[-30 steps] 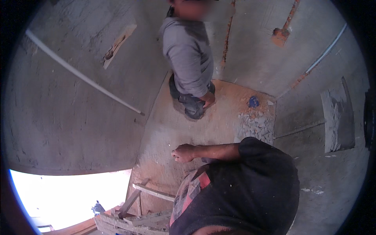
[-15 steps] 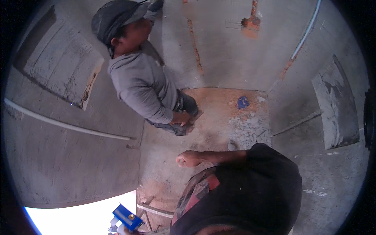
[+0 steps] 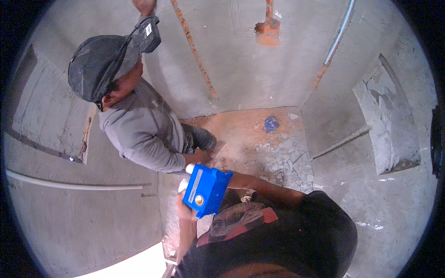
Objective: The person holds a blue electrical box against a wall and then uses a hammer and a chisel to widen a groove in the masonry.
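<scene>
Right, blue box-shaped device (image 3: 206, 190) held up at centre frame, just above the wearer's chest. Rectangular plastic body, saturated blue, corners rounded. Grey-white strip running lengthwise along the top face. Small round brass-coloured fitting on the near face, toward the lower left corner. Two white rounded knobs or caps poking out past the left end, one above the other. Tilted, long axis running upper left to lower right.

Left hand (image 3: 184, 209) under and behind the lower left corner of the device, fingers wrapped on it, mostly hidden by the body. Right hand hidden behind the device's far edge; only the right forearm (image 3: 264, 189) visible, reaching in from the dark sleeve. Cannot tell whether those fingers are clenched on the device or released.

Beyond the device: a second person in grey long-sleeve shirt (image 3: 141, 132) and dark cap (image 3: 99, 65), crouched on the floor, hand (image 3: 197, 157) just beside the device's upper edge in frame. Reddish floor patch with grey rubble (image 3: 282, 160) to the right, small blue object (image 3: 271, 123) lying on it near the wall. Grey plastered walls with chased orange grooves (image 3: 194, 55); white pipe (image 3: 74, 186) at left.
</scene>
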Tool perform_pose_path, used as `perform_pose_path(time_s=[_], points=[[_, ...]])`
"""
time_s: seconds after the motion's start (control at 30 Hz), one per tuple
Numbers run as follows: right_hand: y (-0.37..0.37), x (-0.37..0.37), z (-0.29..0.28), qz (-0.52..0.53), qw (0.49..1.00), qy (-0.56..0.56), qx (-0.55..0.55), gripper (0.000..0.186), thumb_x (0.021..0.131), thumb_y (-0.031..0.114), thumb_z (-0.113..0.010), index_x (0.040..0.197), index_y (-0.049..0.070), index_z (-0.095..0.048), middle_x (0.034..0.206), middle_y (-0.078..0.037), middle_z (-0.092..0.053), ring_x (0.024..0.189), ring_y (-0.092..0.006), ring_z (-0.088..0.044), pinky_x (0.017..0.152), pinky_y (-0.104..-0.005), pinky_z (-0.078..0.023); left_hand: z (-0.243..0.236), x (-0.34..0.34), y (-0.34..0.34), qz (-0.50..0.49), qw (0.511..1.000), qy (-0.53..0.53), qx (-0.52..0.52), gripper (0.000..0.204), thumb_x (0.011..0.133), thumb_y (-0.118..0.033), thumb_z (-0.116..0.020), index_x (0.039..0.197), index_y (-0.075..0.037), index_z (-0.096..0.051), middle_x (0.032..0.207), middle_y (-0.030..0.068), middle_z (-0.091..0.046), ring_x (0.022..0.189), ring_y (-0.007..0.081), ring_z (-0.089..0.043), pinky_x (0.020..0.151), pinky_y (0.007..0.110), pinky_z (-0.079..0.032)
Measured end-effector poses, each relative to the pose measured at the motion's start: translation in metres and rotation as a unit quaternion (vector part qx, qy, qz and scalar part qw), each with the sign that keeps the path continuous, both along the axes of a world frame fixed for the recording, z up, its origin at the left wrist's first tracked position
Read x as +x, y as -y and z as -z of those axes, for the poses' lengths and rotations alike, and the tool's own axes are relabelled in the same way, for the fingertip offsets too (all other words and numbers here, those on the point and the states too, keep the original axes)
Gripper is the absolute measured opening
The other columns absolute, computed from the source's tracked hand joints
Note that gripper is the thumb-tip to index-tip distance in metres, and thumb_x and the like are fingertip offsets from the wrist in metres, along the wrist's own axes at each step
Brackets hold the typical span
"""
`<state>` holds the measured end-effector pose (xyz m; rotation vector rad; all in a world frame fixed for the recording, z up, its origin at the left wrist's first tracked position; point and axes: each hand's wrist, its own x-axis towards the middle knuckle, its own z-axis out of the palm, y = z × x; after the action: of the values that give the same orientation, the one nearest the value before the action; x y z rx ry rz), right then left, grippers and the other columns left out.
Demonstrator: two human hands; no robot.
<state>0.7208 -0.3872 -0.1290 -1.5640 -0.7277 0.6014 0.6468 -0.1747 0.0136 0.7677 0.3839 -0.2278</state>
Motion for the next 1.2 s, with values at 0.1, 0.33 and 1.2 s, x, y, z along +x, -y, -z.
perform_pose_path(time_s=[0.1,0.33,1.2], points=[[0.037,0.008,0.018,0.108,0.989,-0.015,0.100,0.052,0.083,0.028,-0.068,0.127,0.004,-0.052,0.129,-0.011,-0.054,0.117,-0.0216,-0.050,0.101,-0.0380,-0.039,-0.001,0.052,0.032,0.046,0.995,-0.043,-0.076,0.041,0.086,-0.032,-0.050,0.113,-0.003,-0.057,0.105,0.0135,-0.065,0.093,0.0247,-0.064,0.084,0.038,-0.052],[0.087,0.052,-0.123,0.172,0.979,0.067,-0.081,0.061,0.081,0.021,-0.070,0.133,0.003,-0.044,0.136,-0.012,-0.048,0.121,-0.0194,-0.046,0.104,-0.0363,-0.036,0.021,0.164,0.065,0.294,0.951,0.029,-0.092,0.042,0.088,-0.035,-0.048,0.117,-0.005,-0.055,0.109,0.0129,-0.063,0.097,0.0251,-0.062,0.087,0.039,-0.050],[0.302,0.274,-0.113,0.484,0.873,-0.006,-0.059,0.086,0.057,0.037,-0.087,0.124,-0.002,-0.050,0.117,-0.011,-0.058,0.109,-0.0226,-0.054,0.096,-0.0351,-0.042,0.037,0.425,0.334,0.446,0.893,0.050,-0.039,0.052,0.092,-0.042,-0.041,0.128,-0.005,-0.048,0.119,0.0161,-0.059,0.106,0.0320,-0.059,0.095,0.048,-0.046]])
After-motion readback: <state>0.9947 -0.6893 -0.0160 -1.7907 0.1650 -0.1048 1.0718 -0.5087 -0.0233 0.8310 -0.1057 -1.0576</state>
